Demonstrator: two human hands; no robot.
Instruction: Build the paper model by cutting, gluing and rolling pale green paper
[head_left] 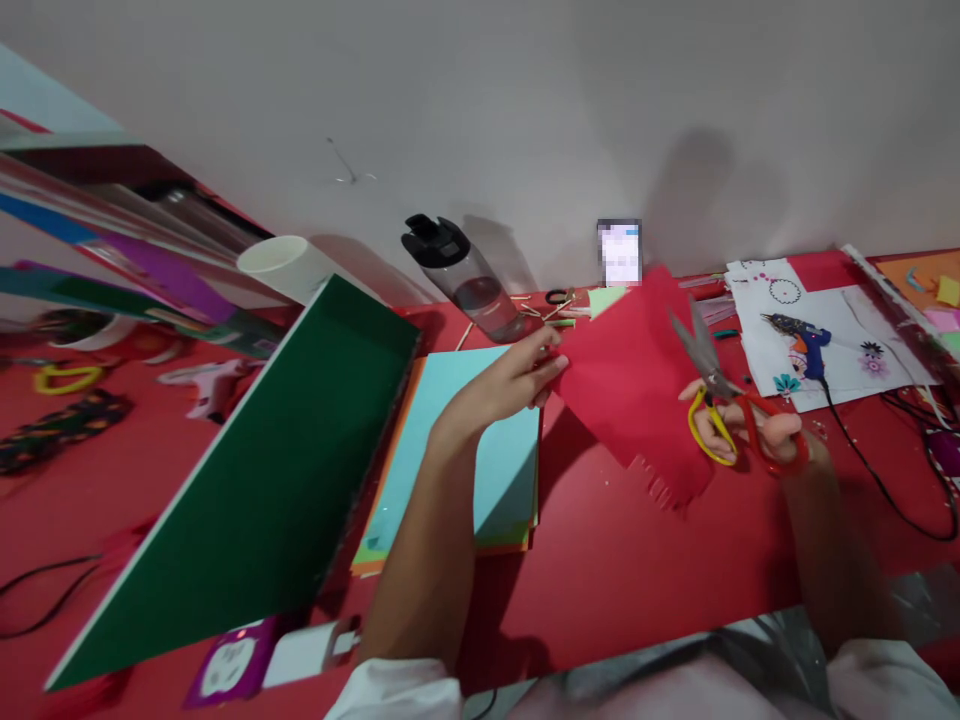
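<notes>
My left hand [517,378] pinches the left edge of a sheet of red paper [622,370], which is held up above the red table. Along its lower edge the sheet has a row of short fringe-like cuts. In my right hand [750,425] is a pair of scissors [712,370] with one yellow and one red handle loop. The scissor blades are spread, point up and away from me, and lie at the paper's right side; I cannot tell whether they touch it.
A stack of coloured paper [450,420] lies under my left forearm, beside a leaning dark green board [300,480]. Behind stand a water bottle [472,280] and a lit phone [620,252]. At right, a blue glue gun [810,345] with a cord rests on a decorated white sheet [765,300].
</notes>
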